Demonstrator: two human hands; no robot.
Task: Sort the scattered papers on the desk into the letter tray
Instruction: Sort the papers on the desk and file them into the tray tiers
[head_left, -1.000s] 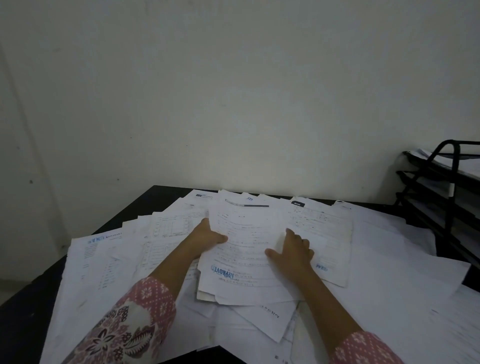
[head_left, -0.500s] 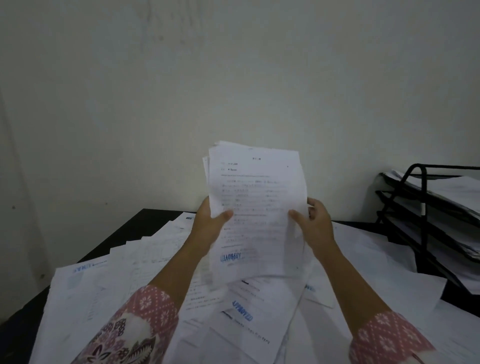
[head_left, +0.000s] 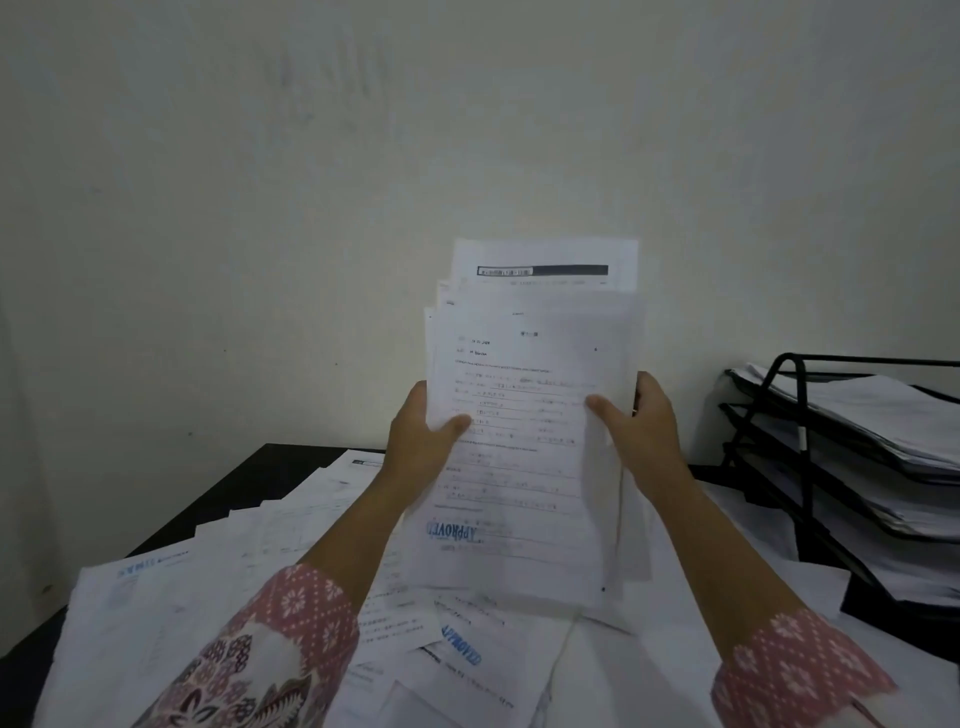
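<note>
I hold a stack of papers (head_left: 524, 441) upright in front of me, clear of the table (head_left: 270, 473), up and to the left of the letter tray (head_left: 802, 467). My left hand (head_left: 421, 441) grips the stack's left edge, thumb across the front sheet and fingers behind. My right hand (head_left: 644, 431) grips the right edge the same way. The sheets are not squared: several tops stick out above the front page at different heights, one with a dark header bar. The front page carries a blue stamp near its bottom.

The letter tray is a black wire frame with stacked tiers, standing at the right end of the table. Filed sheets (head_left: 883, 415) already lie in its tiers, so I judge some sorting is done. Much is left, though. Loose papers (head_left: 156, 613) cover the table to the left of the tray, overlapping at all angles, from the tray's foot out under my forearms to the far-left edge. Only a strip of dark table top shows at the back left.

I take this as mid-task: one bundle is gathered and in the air, not yet in the tray. Its edges look to need evening first. I cannot tell which tier it belongs to, as the print is too blurred to read.
</note>
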